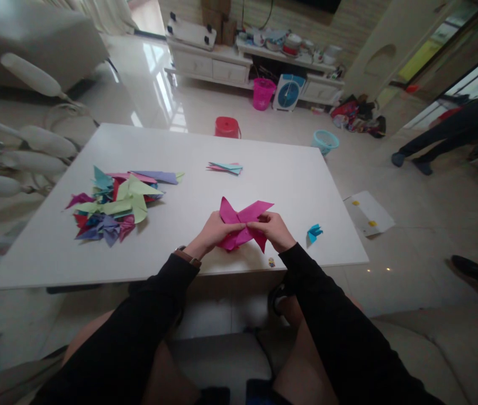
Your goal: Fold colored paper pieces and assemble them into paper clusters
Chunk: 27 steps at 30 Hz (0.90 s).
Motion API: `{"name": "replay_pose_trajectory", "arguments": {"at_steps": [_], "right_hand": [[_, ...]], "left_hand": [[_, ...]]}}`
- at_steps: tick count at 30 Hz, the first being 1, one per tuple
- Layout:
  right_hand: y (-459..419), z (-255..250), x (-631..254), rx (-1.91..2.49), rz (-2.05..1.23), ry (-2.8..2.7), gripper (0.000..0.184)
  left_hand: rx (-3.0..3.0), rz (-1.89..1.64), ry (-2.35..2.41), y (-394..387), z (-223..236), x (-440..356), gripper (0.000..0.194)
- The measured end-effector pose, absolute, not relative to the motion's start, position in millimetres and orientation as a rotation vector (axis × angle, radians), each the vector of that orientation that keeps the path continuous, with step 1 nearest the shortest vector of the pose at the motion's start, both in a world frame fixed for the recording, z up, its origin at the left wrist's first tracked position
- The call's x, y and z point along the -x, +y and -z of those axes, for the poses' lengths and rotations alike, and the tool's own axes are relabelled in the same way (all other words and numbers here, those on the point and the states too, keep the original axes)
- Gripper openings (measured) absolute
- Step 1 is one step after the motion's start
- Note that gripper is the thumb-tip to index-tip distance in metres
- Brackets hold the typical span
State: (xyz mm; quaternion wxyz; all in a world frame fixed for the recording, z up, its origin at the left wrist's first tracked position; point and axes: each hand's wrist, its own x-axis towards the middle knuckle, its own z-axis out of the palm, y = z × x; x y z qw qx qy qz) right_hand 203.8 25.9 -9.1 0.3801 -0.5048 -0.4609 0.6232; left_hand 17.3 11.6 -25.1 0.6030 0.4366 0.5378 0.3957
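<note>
Between my two hands, just above the front part of the white table (171,202), is a magenta folded-paper pinwheel (251,212) with pointed blades. My left hand (217,229) grips its left side, the thumb lying across the front toward the middle. From the other side my right hand (273,227) pinches it near the centre with thumb and fingers. Some of the fingers are hidden behind the paper. To the right lies a small blue folded-paper piece (314,233). A pile of folded-paper pieces (131,197) in green, purple, pink and red spreads over the table's left side.
Folded paper strips (225,167) lie toward the table's far edge. A small sticker (271,262) is near the front edge. Beyond the table stand a red stool (226,127), a pink basket (263,93) and a blue fan (288,92). A person's legs (441,132) are at the right.
</note>
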Motion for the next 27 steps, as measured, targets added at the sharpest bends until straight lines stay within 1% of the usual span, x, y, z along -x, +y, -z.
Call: {"name": "replay_pose_trajectory", "arguments": {"at_steps": [3,5,8,9,15,20,24,27], "right_hand": [[26,10,-204,1.292,-1.594,-1.162,0.025],[29,12,-207,1.276,-1.558,-1.128,0.028],[41,19,-222,1.291,-1.402,-1.050,0.028],[47,22,-231,1.309,-1.335,-1.009,0.026],[116,31,-304,1.537,-0.913,-0.785,0.015],[177,33,-357,1.687,-0.785,-0.716,0.011],[213,43,-381,1.798,-0.731,-0.661,0.016],[235,55,-389,1.850,-0.727,-0.666,0.016]], "left_hand": [[-1.053,-0.914,1.181,12,22,-17,0.041],[-1.034,-0.925,1.123,13,21,-17,0.048],[-1.040,-0.959,1.092,17,22,-15,0.060],[-1.065,-0.970,1.119,19,23,-14,0.061],[-1.115,-0.950,1.261,23,23,-7,0.044],[-1.113,-0.909,1.270,20,21,-9,0.031],[-1.097,-0.901,1.259,21,26,-10,0.029],[-1.097,-0.880,1.278,21,27,-8,0.029]]}}
